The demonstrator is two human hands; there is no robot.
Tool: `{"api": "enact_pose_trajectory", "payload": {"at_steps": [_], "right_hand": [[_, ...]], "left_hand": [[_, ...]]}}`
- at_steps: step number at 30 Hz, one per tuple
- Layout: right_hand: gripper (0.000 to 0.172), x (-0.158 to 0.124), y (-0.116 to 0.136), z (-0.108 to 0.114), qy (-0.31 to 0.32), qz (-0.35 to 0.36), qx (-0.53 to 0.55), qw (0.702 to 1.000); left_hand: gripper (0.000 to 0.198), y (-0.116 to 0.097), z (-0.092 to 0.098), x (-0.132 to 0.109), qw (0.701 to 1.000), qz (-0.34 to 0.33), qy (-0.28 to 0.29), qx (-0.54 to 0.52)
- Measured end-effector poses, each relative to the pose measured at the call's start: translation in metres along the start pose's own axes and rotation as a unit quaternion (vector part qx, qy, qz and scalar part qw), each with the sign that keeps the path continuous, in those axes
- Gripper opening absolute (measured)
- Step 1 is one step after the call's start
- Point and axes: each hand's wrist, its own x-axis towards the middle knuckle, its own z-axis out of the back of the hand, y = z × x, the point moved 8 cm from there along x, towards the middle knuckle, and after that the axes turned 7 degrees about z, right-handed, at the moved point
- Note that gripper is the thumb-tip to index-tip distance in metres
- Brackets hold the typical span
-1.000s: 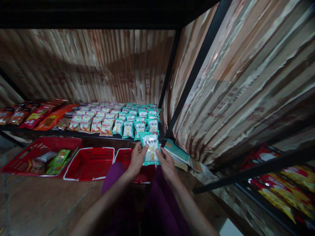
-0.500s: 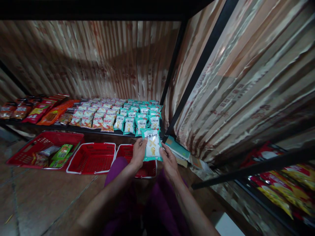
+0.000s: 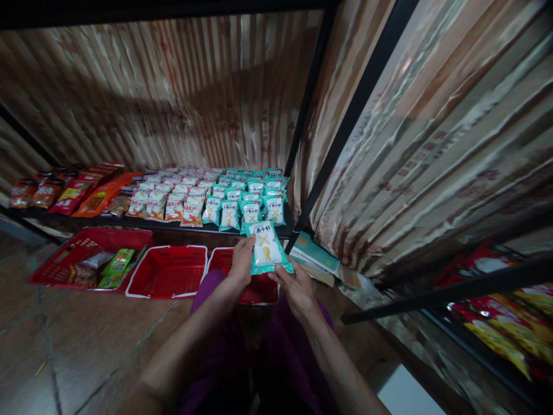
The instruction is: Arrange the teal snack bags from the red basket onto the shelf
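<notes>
A teal and white snack bag (image 3: 266, 249) is held between my two hands, in front of the low shelf and above a red basket. My left hand (image 3: 242, 259) grips its left edge with the thumb on the front. At the lower right corner, my right hand (image 3: 296, 287) pinches the bag, thumb on the front. Behind it, matching teal snack bags (image 3: 230, 213) stand in rows on the black shelf (image 3: 190, 226). Striped red and white snack bags (image 3: 193, 207) fill the rows to their left.
Red baskets line the floor under the shelf: one basket (image 3: 56, 259) holds green and other packets, beside another red basket (image 3: 168, 271) and a partly hidden one (image 3: 220, 262). Black posts (image 3: 345, 132) rise at right. Red and yellow bags (image 3: 492, 334) lie on the right shelf.
The bag has tilted, its top leaning left. My right hand has slid down to its lower right corner, while my left hand keeps its grip. The view has shifted slightly.
</notes>
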Motion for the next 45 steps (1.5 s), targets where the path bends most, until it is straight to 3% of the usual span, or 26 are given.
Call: {"api": "enact_pose_trajectory", "payload": {"at_steps": [9,12,14,17,19,21,24,27,30,33,35,37,41,45], "right_hand": [[0.053,-0.001,0.000,0.010,-0.028,0.008,-0.032,0.999],[0.058,0.005,0.003,0.018,-0.049,0.052,-0.079,0.994],[0.054,0.008,0.014,0.022,-0.056,0.107,-0.134,0.984],[0.037,0.004,0.043,0.013,-0.029,0.242,-0.266,0.933],[0.032,-0.007,0.062,-0.001,0.004,0.344,-0.356,0.869],[0.038,-0.021,0.071,-0.017,0.040,0.426,-0.418,0.801],[0.051,-0.038,0.069,-0.034,0.086,0.497,-0.464,0.728],[0.052,-0.048,0.060,-0.043,0.119,0.507,-0.478,0.707],[0.045,-0.051,0.056,-0.040,0.116,0.484,-0.451,0.741],[0.040,-0.036,0.054,-0.015,0.018,0.395,-0.374,0.839],[0.042,-0.021,0.043,0.006,-0.059,0.294,-0.287,0.910],[0.047,-0.010,0.027,0.017,-0.092,0.194,-0.195,0.957],[0.049,-0.004,0.004,0.008,-0.036,0.050,-0.079,0.995],[0.038,-0.009,0.003,0.002,-0.033,0.009,-0.029,0.999]], "left_hand": [[0.043,0.011,0.002,0.008,1.000,0.005,-0.002,0.010],[0.041,0.004,0.009,0.006,0.999,-0.032,-0.035,0.020],[0.044,-0.002,0.006,0.001,0.998,-0.052,-0.025,0.028],[0.049,-0.010,-0.011,-0.012,0.997,-0.061,0.052,0.025],[0.050,-0.010,-0.024,-0.020,0.993,-0.040,0.112,0.007],[0.048,-0.007,-0.032,-0.027,0.989,-0.008,0.148,-0.017],[0.048,-0.005,-0.034,-0.029,0.987,0.013,0.144,-0.065],[0.049,-0.005,-0.031,-0.026,0.985,0.020,0.125,-0.113],[0.050,-0.005,-0.027,-0.022,0.982,0.042,0.117,-0.143],[0.052,-0.004,-0.023,-0.019,0.980,0.064,0.107,-0.153],[0.052,-0.004,-0.022,-0.019,0.981,0.075,0.102,-0.149],[0.050,-0.002,-0.021,-0.018,0.981,0.085,0.099,-0.146],[0.048,0.006,-0.021,-0.017,0.980,0.108,0.096,-0.138],[0.046,0.011,-0.022,-0.014,0.976,0.107,0.117,-0.148]]}}
